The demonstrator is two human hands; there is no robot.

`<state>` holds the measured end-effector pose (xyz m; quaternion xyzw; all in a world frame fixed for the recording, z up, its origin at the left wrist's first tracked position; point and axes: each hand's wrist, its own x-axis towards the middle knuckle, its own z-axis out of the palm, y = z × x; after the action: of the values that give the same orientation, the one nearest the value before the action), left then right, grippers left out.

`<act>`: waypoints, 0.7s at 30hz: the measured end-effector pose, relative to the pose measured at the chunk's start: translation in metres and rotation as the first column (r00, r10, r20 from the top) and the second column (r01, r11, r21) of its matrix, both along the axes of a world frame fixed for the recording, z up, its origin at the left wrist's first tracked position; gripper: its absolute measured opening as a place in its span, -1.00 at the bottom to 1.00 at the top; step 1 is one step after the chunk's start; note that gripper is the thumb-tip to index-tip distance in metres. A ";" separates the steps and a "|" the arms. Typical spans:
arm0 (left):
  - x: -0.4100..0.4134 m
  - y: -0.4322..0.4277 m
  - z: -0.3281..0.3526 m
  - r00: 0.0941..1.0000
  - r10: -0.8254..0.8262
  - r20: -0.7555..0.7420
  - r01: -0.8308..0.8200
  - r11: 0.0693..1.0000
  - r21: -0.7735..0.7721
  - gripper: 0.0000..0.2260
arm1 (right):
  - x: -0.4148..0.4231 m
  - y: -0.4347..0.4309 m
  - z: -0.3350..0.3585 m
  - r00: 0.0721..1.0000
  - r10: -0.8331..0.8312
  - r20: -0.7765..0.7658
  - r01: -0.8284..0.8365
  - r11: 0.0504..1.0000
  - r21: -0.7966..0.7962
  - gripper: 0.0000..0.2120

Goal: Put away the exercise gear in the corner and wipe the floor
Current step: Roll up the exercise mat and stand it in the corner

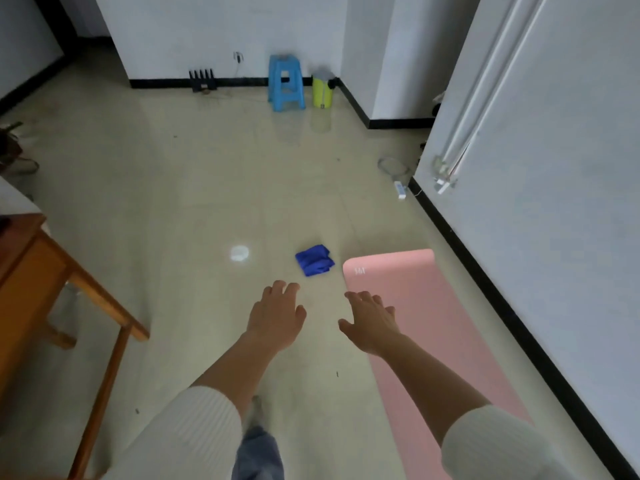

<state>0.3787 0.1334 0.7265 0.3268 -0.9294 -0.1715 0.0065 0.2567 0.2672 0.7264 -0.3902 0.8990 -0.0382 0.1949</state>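
Two hands reach forward, fingers spread, holding nothing: left hand (277,315) over floor (207,202) left of the one pink exercise mat (436,341), right hand (372,322) above its left edge. One blue cloth (314,260) lies beside the mat's far left corner. One blue stool (286,83) and one yellow-green container (322,92) stand well beyond the mat.

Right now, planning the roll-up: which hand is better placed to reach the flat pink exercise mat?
Right, probably: the right hand is open over the edge of the flat pink exercise mat; the left hand is over floor, nearer the folded blue cloth.
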 end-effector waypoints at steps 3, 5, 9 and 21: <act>-0.034 -0.074 -0.012 1.000 -0.030 -0.008 0.030 0.999 0.017 -0.60 | -0.030 -0.072 -0.013 0.999 -0.045 0.019 0.046 0.999 -0.005 -0.48; -0.057 -0.125 -0.018 0.997 -0.076 0.012 0.076 0.997 0.020 -0.60 | -0.049 -0.119 -0.020 0.995 -0.091 0.048 0.091 0.996 0.004 -0.48; -0.106 -0.197 -0.019 0.983 -0.173 0.063 0.174 0.985 0.005 -0.60 | -0.085 -0.178 -0.020 0.984 -0.173 0.044 0.172 0.985 0.027 -0.48; -0.293 -0.255 -0.064 0.867 -0.485 0.116 0.470 0.872 0.137 -0.65 | -0.207 -0.222 -0.055 0.864 -0.483 0.141 0.471 0.875 0.112 -0.47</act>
<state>0.0854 -0.1220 0.6620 0.0984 -0.9690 -0.1915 -0.1212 0.0492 0.0456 0.6711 -0.1440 0.9491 -0.0838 0.2672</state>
